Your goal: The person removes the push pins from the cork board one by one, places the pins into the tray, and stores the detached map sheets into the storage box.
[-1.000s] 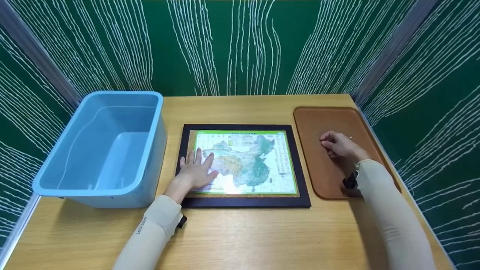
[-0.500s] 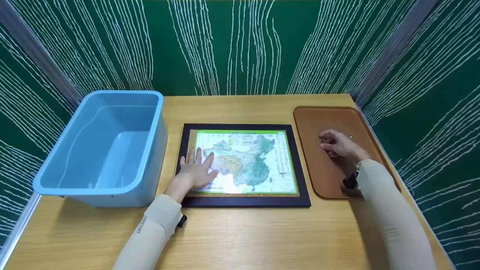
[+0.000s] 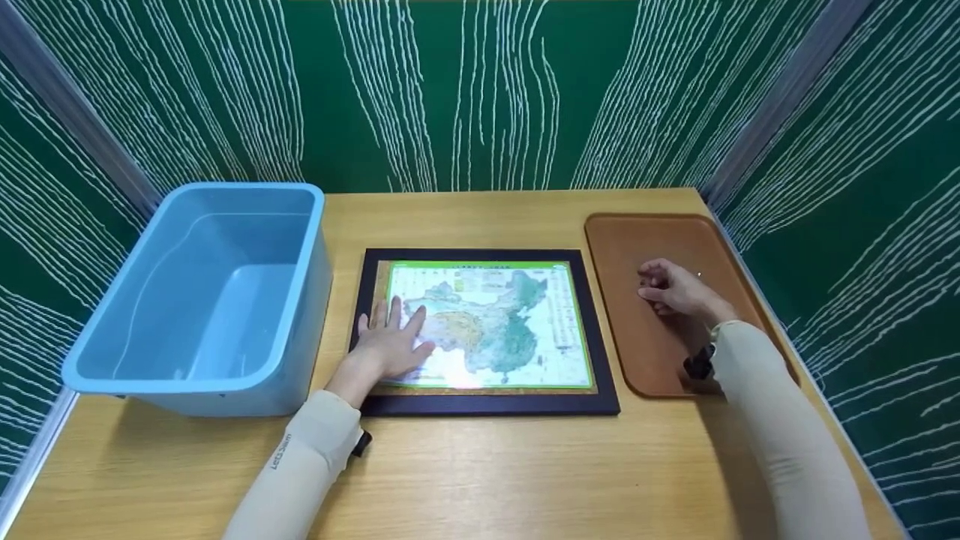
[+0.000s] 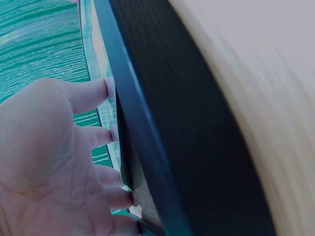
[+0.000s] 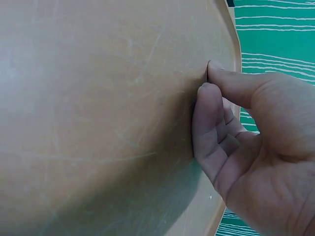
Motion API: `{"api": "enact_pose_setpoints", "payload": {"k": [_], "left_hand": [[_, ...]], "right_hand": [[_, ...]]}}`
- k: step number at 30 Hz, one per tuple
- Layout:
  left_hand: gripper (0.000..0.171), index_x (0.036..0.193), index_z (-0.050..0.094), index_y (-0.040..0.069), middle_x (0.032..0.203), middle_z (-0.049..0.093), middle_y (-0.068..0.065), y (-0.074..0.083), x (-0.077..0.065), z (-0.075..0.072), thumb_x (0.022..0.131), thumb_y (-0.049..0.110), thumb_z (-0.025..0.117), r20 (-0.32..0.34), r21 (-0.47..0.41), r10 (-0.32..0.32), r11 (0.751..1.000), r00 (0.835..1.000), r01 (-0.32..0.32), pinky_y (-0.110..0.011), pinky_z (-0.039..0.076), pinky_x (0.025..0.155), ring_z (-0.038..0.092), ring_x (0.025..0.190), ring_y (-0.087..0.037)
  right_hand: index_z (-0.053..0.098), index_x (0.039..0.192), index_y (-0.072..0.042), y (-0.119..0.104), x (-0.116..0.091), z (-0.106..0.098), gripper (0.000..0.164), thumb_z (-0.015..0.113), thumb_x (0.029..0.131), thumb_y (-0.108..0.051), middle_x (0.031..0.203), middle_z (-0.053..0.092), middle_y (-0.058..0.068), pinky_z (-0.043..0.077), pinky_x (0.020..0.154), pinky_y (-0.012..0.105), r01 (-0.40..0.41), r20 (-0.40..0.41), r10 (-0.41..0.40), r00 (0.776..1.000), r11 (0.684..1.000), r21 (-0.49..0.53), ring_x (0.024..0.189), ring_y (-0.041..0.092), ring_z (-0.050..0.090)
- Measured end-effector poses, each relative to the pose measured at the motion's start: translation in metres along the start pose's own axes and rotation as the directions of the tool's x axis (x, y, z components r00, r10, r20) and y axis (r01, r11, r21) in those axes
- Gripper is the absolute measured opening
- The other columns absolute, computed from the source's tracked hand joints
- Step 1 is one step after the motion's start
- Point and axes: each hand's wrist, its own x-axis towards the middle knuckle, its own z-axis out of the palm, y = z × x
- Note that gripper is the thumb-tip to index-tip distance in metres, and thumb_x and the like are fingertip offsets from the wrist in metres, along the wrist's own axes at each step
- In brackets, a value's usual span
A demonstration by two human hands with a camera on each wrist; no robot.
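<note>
A printed map (image 3: pixel 517 330) lies on a cork board with a black frame (image 3: pixel 495 405) in the middle of the table. My left hand (image 3: pixel 390 349) rests with spread fingers on the map's left part and the cork beside it. In the left wrist view, the fingertips (image 4: pixel 106 88) press flat on the sheet. Over the brown tray (image 3: pixel 637 240) at the right, my right hand (image 3: pixel 679 291) has its fingers curled down. The right wrist view shows the thumb tip (image 5: pixel 212 66) and a bent finger (image 5: pixel 206 103) at the tray surface; no object shows between them.
A large blue plastic bin (image 3: pixel 300 300) stands at the left of the table (image 3: pixel 480 480). One tiny bright speck (image 3: pixel 700 274) lies on the tray beside my right hand. Green panels (image 3: pixel 510 97) with white wavy lines enclose the back and sides.
My right thumb has parted slightly from the index finger in the head view, with the hand staying over the same spot. The left hand has stayed put on the map.
</note>
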Motion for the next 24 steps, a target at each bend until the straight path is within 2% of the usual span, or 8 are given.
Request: {"api": "enact_pose_setpoints", "payload": {"k": [9, 14, 18, 21, 24], "left_hand": [[0.072, 0.164, 0.016, 0.018, 0.166, -0.003, -0.027, -0.001, 0.0, -0.002, 0.106, 0.055, 0.036, 0.011, 0.011, 0.004, 1.0, 1.0, -0.005, -0.07, 0.001, 0.115, -0.006, 0.152, -0.047], [0.072, 0.164, 0.018, 0.018, 0.166, -0.001, -0.026, 0.0, -0.001, -0.003, 0.105, 0.055, 0.038, -0.008, -0.018, 0.01, 1.0, 1.0, -0.011, -0.069, 0.001, 0.116, -0.005, 0.152, -0.046], [0.072, 0.164, 0.019, 0.018, 0.166, 0.0, -0.026, 0.0, -0.003, -0.003, 0.105, 0.055, 0.039, -0.011, -0.034, 0.008, 0.999, 1.0, -0.008, -0.069, 0.001, 0.116, -0.005, 0.152, -0.046], [0.073, 0.164, 0.02, 0.018, 0.166, 0.0, -0.026, 0.0, -0.004, -0.004, 0.105, 0.055, 0.04, -0.012, -0.05, 0.006, 0.999, 1.0, -0.007, -0.069, 0.001, 0.116, -0.005, 0.152, -0.046], [0.073, 0.164, 0.02, 0.018, 0.166, 0.0, -0.026, -0.001, -0.004, -0.005, 0.104, 0.054, 0.042, -0.01, -0.067, 0.005, 0.998, 1.0, -0.006, -0.069, 0.0, 0.116, -0.006, 0.152, -0.046]], "right_hand": [[0.038, 0.147, -0.001, 0.002, -0.005, 0.002, 0.051, 0.061, 0.103, -0.013, 0.128, 0.05, 0.024, 0.056, 0.073, 0.03, 0.038, -0.023, -0.037, 0.999, 0.999, 0.02, 0.099, 0.033, 0.059], [0.037, 0.148, -0.002, -0.006, -0.01, 0.004, 0.053, 0.061, 0.103, -0.016, 0.13, 0.049, 0.023, 0.057, 0.076, 0.034, 0.044, -0.021, -0.042, 0.999, 0.997, 0.058, 0.1, 0.034, 0.06], [0.035, 0.149, -0.002, -0.021, -0.019, 0.011, 0.054, 0.06, 0.104, -0.019, 0.13, 0.047, 0.023, 0.058, 0.08, 0.04, 0.06, 0.014, -0.063, 0.998, 0.983, 0.175, 0.105, 0.036, 0.06], [0.034, 0.149, 0.001, -0.038, -0.028, 0.018, 0.056, 0.06, 0.104, -0.02, 0.132, 0.045, 0.027, 0.057, 0.086, 0.046, 0.073, 0.059, -0.096, 0.994, 0.947, 0.312, 0.11, 0.04, 0.059], [0.035, 0.148, 0.0, -0.057, -0.038, 0.024, 0.057, 0.061, 0.104, -0.025, 0.136, 0.043, 0.03, 0.055, 0.092, 0.049, 0.066, 0.11, -0.119, 0.987, 0.916, 0.396, 0.115, 0.043, 0.058]]}}
